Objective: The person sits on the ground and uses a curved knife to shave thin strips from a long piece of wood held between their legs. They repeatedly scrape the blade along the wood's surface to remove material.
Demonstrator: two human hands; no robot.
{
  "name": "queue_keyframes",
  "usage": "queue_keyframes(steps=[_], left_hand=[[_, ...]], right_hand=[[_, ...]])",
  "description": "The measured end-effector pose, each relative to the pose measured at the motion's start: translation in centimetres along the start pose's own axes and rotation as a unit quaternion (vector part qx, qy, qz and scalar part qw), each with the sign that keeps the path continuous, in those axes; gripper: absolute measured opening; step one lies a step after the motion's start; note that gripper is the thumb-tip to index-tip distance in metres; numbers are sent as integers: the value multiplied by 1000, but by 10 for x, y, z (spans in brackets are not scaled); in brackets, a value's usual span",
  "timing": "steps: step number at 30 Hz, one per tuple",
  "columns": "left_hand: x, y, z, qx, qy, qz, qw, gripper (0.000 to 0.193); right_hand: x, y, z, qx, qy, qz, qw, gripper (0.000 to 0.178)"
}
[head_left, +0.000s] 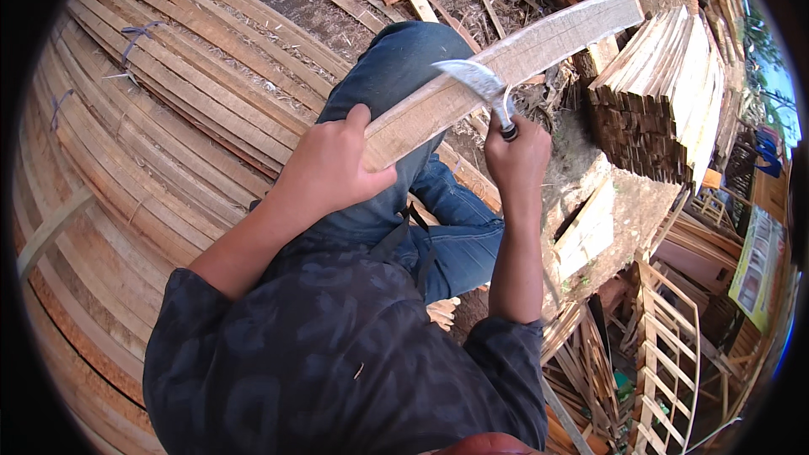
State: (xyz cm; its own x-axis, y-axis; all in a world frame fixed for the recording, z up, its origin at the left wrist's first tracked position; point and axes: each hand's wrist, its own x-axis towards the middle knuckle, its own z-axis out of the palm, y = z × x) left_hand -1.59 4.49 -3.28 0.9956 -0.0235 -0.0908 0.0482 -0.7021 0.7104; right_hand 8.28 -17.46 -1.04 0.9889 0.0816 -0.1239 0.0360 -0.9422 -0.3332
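A long, rough-sawn wooden plank (514, 59) lies slantwise across my raised jeans-clad knee, its far end reaching up to the right. My left hand (333, 156) is closed around the near end of it, thumb along the edge. In my right hand (520, 154) is a curved-blade knife (474, 78), gripped by its dark handle. The broad silver blade points up and left and overlaps the plank's face in this view; whether it touches the wood I cannot tell. Most of the handle is hidden in my fist.
Long bundled wood strips (194, 59) fill the left side, tied with blue cord. A stack of cut boards (653, 101) stands to the right. Offcuts and shavings (337, 0) litter the ground ahead. At lower right are a ladder-like wooden frame (670, 354) and loose sticks.
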Motion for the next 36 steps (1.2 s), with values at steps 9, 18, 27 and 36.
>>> queue_keyframes(steps=[9, 18, 27, 36], left_hand=[[-2, -2, -4, -14, -26, -9, 1000, 49], [5, -15, -20, -74, -77, 28, 994, 48], [6, -17, -25, -89, -94, 23, 991, 45], [10, -8, -25, -91, -110, 7, 990, 45]], right_hand=[[11, 29, -4, 32, 12, -69, 997, 22], [-16, 61, 5, 648, -448, 49, 614, 32], [-35, 53, 13, 492, -20, 68, 868, 32], [-66, 53, 9, 595, -457, -12, 661, 36]])
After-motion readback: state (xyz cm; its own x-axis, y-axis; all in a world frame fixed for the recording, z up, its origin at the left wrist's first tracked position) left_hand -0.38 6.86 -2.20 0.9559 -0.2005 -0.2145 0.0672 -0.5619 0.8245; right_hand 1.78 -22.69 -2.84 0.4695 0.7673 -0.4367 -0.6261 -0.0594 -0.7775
